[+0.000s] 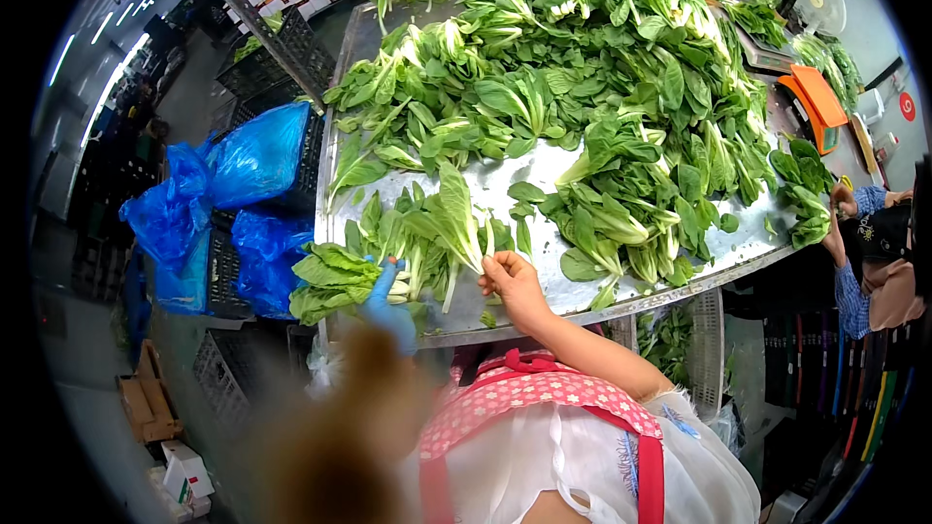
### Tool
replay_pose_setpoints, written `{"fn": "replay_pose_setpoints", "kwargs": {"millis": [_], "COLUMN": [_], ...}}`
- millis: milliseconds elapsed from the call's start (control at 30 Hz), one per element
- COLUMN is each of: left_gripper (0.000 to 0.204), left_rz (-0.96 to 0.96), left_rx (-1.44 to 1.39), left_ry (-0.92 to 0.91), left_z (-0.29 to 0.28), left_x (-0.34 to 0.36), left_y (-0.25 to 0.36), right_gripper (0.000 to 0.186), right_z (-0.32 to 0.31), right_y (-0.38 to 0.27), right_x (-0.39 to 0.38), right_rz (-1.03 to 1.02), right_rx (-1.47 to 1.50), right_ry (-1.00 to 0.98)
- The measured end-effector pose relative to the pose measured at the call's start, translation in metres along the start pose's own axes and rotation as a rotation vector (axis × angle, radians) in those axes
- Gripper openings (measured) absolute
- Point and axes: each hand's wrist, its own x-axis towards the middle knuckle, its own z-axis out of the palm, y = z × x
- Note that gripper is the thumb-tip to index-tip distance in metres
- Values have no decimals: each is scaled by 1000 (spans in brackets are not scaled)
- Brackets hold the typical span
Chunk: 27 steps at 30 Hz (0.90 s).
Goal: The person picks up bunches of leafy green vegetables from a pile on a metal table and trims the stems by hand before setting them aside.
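My left hand [390,306], in a blue glove, is closed round the stems of a bunch of bok choy [335,279] at the table's near left corner. Leaves of that bunch stick out to the left, and my fingers are partly hidden. Just to its right my bare right hand [513,286] pinches the pale base of one bok choy plant [451,218] between thumb and fingers. Its leaves point up and away from me. More loose bok choy [374,228] lies behind my left hand.
A large heap of bok choy [621,58] covers much of the metal table [485,175]. Blue plastic bags [254,160] sit on crates to the left. An orange scale [817,105] stands at right. A co-worker [879,252] handles greens there; two others work at the far edge.
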Motion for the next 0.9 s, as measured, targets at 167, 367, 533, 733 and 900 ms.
{"fn": "replay_pose_setpoints", "kwargs": {"millis": [167, 367, 533, 733, 900], "left_gripper": [37, 29, 28, 32, 34], "left_rz": [-12, -178, -459, -156, -116], "left_rx": [248, 246, 217, 517, 495], "left_ry": [-225, -427, -620, -739, -744], "left_z": [7, 57, 81, 106, 115], "left_x": [-22, -57, -60, -80, -81], "left_y": [-9, -31, -45, -69, -81], "right_gripper": [18, 20, 19, 22, 30], "right_z": [-5, -8, -42, -65, -74], "right_y": [-8, -17, -33, -34, -32], "right_x": [-8, -27, -39, -65, -78], "right_rz": [-54, -272, -347, -479, -425], "right_rx": [54, -90, 40, 111, -291], "right_ry": [-6, 23, 36, 221, 458]}}
